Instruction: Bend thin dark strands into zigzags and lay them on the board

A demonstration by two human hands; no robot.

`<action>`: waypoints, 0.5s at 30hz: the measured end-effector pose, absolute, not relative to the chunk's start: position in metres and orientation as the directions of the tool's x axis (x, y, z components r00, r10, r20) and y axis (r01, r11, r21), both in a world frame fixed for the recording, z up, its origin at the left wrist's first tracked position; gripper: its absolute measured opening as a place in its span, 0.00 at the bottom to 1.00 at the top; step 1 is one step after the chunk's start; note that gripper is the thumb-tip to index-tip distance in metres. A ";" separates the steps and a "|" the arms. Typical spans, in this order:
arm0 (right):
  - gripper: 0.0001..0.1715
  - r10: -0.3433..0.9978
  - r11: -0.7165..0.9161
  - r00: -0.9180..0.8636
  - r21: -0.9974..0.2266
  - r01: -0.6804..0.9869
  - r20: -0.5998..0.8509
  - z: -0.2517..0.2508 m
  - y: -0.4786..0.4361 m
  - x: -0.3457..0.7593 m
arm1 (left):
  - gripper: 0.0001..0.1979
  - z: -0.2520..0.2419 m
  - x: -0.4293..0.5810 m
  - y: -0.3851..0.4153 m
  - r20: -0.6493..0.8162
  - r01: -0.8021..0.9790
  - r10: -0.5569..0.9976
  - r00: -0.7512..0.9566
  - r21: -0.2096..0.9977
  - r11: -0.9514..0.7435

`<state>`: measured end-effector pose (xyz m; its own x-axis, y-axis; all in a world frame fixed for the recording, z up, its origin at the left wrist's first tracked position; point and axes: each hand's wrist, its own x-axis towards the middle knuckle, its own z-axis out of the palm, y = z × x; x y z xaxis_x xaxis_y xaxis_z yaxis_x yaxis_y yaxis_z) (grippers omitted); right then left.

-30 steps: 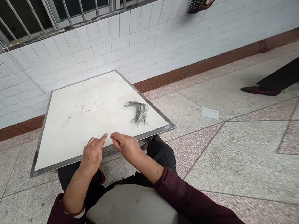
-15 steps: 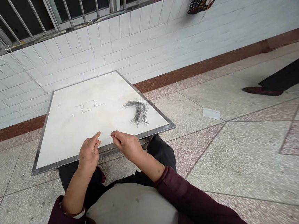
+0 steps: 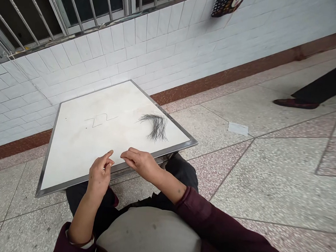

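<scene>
The left hand (image 3: pixel 99 172) has been drawing back a little, fingertips pinching together; the right hand (image 3: pixel 140 162) is pinching too, contents too fine to tell, both resting at the white board (image 3: pixel 74 149)'s near edge. A tuft of dark hair (image 3: pixel 155 125) is lying well beyond, unobstructed.

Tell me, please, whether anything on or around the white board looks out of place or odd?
A loose tuft of dark hair lies fanned out near the right corner of the white board, apart from both hands. A scrap of white paper lies on the floor to the right. Nothing looks spilled or damaged.
</scene>
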<state>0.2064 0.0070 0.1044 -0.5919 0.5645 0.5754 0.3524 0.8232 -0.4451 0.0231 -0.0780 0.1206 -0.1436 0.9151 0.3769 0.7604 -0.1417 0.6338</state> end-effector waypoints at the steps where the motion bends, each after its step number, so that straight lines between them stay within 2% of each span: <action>1: 0.10 0.571 0.818 -0.587 -0.457 0.350 0.574 0.105 0.007 0.206 | 0.23 0.121 0.023 -0.078 0.381 0.763 0.913 -0.142 0.630 -0.144; 8: 0.11 0.642 0.764 -0.518 -0.525 0.374 0.565 0.104 0.003 0.200 | 0.23 0.120 0.025 -0.078 0.416 0.766 0.901 -0.126 0.618 -0.178; 15: 0.11 0.688 0.726 -0.442 -0.537 0.429 0.576 0.097 0.001 0.197 | 0.21 0.118 0.026 -0.077 0.432 0.756 0.895 -0.114 0.622 -0.204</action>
